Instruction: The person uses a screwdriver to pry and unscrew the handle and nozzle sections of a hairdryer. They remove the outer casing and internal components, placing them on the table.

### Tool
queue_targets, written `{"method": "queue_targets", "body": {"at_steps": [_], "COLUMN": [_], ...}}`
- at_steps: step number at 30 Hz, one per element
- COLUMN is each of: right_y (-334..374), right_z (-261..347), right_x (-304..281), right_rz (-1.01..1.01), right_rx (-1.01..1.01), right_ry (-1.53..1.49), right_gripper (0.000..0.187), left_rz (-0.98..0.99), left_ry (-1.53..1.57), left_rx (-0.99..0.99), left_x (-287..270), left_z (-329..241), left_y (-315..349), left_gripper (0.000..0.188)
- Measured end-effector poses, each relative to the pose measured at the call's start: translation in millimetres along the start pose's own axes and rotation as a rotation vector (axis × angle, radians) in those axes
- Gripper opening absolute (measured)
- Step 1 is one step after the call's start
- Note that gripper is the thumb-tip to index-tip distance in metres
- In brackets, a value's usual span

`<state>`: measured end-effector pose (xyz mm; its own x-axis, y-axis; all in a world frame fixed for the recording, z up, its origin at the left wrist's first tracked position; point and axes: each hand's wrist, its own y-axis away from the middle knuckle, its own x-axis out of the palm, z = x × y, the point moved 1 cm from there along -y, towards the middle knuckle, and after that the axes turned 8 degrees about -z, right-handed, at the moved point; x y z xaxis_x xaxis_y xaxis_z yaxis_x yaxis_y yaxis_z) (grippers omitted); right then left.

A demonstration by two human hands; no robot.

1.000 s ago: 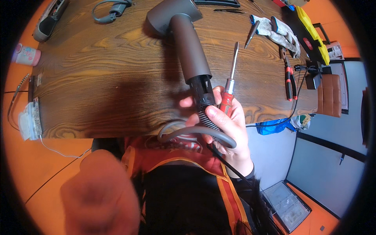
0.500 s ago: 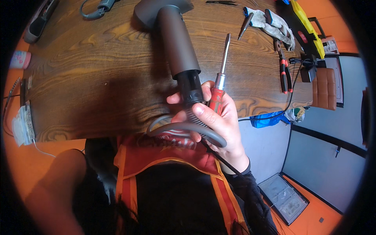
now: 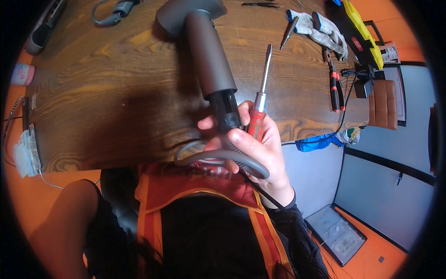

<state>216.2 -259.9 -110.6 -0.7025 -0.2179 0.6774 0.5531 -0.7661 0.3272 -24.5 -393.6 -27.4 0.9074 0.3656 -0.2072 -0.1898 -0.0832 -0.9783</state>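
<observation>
Hair dryer (image 3: 210, 56): head cropped at upper edge. Screwdriver (image 3: 261, 100): lower handle hidden by right hand (image 3: 268, 151). Apron (image 3: 186, 183): lettering partly behind grey cable (image 3: 223, 156), rest too blurred.

The surface (image 3: 139, 56) is brown wood grain with dark, swirling bands, and a broad shadow lies across its near left half. Toward the far left lies a grey plug (image 3: 123, 7) with a looped cord. Dark tweezers (image 3: 261, 5) lie at the far side. On the right are grey-white gloves (image 3: 325, 35), a slim dark tool (image 3: 289, 35) against one cuff, red-and-black pliers (image 3: 334, 88), a yellow-and-black case (image 3: 367, 35) and a black box (image 3: 364, 87) with a cable.
</observation>
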Motion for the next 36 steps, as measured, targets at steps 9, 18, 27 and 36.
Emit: {"method": "queue_targets", "body": {"at_steps": [9,18,27,36], "right_y": [-16.1,-44.2,-91.4,-92.0], "right_z": [26.7,66.9,104.4,107.7], "right_x": [-4.4,-2.2,-31.9,-63.9], "right_rz": [0.053,0.029,-0.232,-0.602], "right_rx": [-0.001,-0.090,-0.408,-0.692], "right_ry": [0.039,0.497,0.947,0.816], "right_gripper": [0.024,0.031,0.024,0.021], "left_rz": [0.163,0.427,0.173,0.235], "left_ry": [-0.667,-0.362,-0.351,-0.243], "left_rx": [0.113,-0.102,0.098,0.028], "left_x": [35.5,125.0,172.0,162.2], "left_z": [106.4,214.2,277.0,299.0], "left_y": [108.6,73.2,83.0,83.1], "left_gripper": [0.035,0.041,0.020,0.014]}}
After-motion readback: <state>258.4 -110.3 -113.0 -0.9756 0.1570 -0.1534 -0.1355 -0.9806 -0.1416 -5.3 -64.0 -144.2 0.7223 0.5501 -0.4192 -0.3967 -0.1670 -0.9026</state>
